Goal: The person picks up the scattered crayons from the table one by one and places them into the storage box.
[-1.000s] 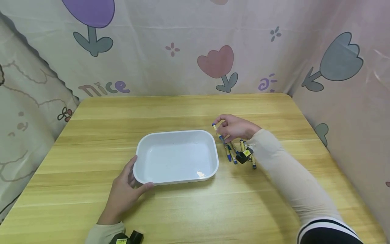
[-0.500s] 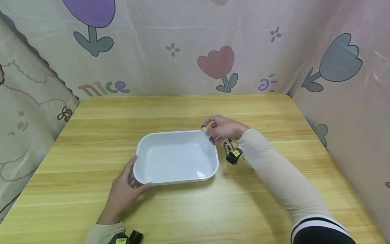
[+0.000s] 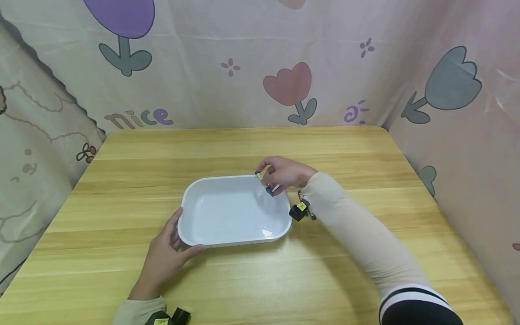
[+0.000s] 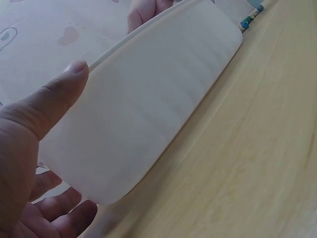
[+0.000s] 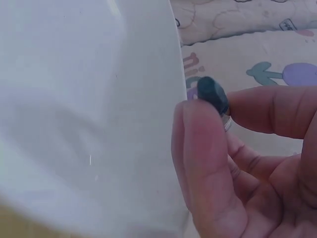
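Note:
A white rectangular plastic tray [image 3: 227, 212] with rounded corners stands on the table, nothing lying in it. My left hand [image 3: 168, 253] holds its near left corner, thumb on the rim and fingers round the side, as the left wrist view of the tray wall [image 4: 148, 104] also shows. Over the far right part of the tray, my right hand [image 3: 284, 174] pinches a yellow crayon [image 3: 258, 174] with blue ends. In the right wrist view the crayon's dark blue end [image 5: 210, 91] pokes out between thumb and fingers; its middle is hidden.
More crayons [image 3: 313, 215] lie to the right of the tray, mostly hidden by the right wrist and its black camera [image 3: 298, 213]. The wooden table [image 3: 243, 284] reaches back to a printed curtain [image 3: 195, 76].
My right hand has carried the crayon leftward, from above the loose crayons to over the tray. The left hand and the tray have stayed put.

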Tool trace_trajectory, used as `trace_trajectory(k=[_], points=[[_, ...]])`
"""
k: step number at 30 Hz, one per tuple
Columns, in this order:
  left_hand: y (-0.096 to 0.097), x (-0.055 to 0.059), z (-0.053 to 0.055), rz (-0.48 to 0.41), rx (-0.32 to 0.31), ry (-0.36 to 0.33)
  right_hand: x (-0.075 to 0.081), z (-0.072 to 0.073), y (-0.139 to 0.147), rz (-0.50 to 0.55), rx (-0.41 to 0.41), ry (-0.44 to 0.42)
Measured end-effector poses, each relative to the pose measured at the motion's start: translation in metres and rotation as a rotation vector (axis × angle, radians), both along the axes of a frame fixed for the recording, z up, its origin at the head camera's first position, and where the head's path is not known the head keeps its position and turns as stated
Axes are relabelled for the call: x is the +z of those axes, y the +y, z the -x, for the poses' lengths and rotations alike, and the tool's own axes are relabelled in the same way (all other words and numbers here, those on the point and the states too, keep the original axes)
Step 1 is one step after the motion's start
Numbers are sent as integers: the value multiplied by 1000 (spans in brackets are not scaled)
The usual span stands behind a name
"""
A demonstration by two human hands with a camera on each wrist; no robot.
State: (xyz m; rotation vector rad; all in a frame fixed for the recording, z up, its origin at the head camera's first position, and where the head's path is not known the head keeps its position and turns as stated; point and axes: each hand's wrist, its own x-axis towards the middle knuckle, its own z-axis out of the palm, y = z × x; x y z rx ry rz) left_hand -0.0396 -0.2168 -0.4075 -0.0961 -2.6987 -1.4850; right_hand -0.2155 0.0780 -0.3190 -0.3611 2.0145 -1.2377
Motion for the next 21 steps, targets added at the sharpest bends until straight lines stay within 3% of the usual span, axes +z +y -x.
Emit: trace_trajectory(k=[21], points=[[0,-1,0,-2,2,3,-13,-6,-44,-68,147,5]])
